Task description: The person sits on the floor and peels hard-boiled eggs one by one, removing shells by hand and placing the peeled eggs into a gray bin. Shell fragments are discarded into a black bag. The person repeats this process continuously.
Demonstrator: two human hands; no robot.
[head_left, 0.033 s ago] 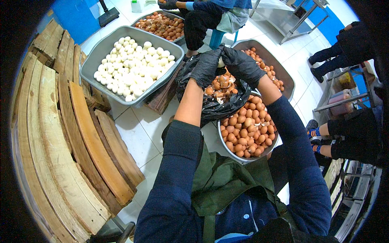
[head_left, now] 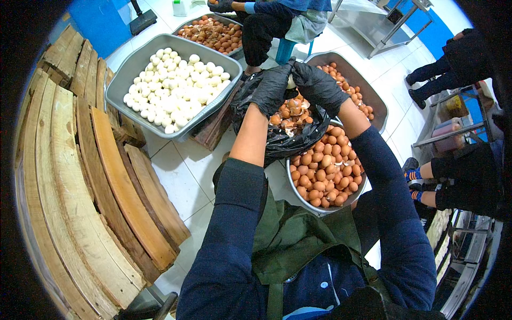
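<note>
In black gloves, my left hand (head_left: 270,88) and my right hand (head_left: 321,85) meet around one egg (head_left: 290,82). A bit of its white shows between them; the fingers cover the rest. Both hands are closed, fingertips together at the egg. Below them a black plastic bag (head_left: 277,145) lies open, holding a heap of broken brown eggshells (head_left: 292,111). Close to my right forearm stands a round metal basin (head_left: 320,209) full of brown eggs (head_left: 326,173), with some shell bits among them. Left of the bag, a grey tub (head_left: 114,101) holds many peeled white eggs (head_left: 178,85).
Another grey tub (head_left: 380,101) of brown eggs stands beyond my right hand. A co-worker (head_left: 269,26) sits ahead beside a tub of brown eggs and shells (head_left: 210,34). Wooden pallets (head_left: 69,176) line the left. People's legs (head_left: 442,181) and a metal rack (head_left: 453,125) are at right.
</note>
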